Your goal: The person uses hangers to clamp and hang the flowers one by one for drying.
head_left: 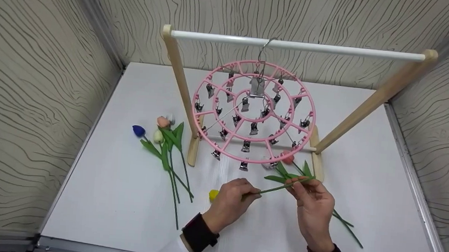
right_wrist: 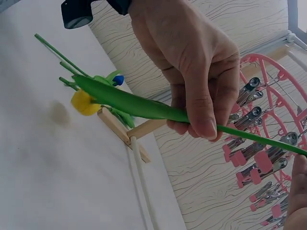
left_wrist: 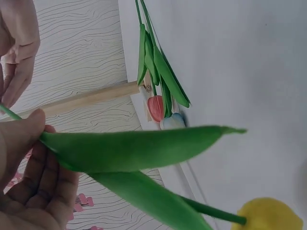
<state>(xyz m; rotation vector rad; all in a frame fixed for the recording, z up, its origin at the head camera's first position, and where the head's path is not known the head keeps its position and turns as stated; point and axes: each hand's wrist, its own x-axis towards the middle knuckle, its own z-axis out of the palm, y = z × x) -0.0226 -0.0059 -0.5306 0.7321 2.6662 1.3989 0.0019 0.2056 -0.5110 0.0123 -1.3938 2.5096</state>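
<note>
An artificial yellow tulip point(left_wrist: 268, 214) is held between my two hands, close in front of the hanging rack. My left hand point(head_left: 232, 199) pinches it near the base of its green leaves point(left_wrist: 134, 149); the blossom shows past that hand on its left side in the head view. At the other end of the stem point(right_wrist: 259, 139), my right hand point(head_left: 314, 209) holds the tip between thumb and fingers. Above and beyond both hands hangs a round pink clip hanger point(head_left: 226, 152) with several metal clips, none of which touches the tulip.
A wooden stand point(head_left: 376, 103) with a white rod point(head_left: 332, 49) carries the hanger. Left of it on the white table point(head_left: 124, 198) lie several tulips, among them a blue tulip point(head_left: 138, 131) and an orange-pink one point(head_left: 163, 121). A red tulip point(left_wrist: 156, 108) and a pale one lie on the right.
</note>
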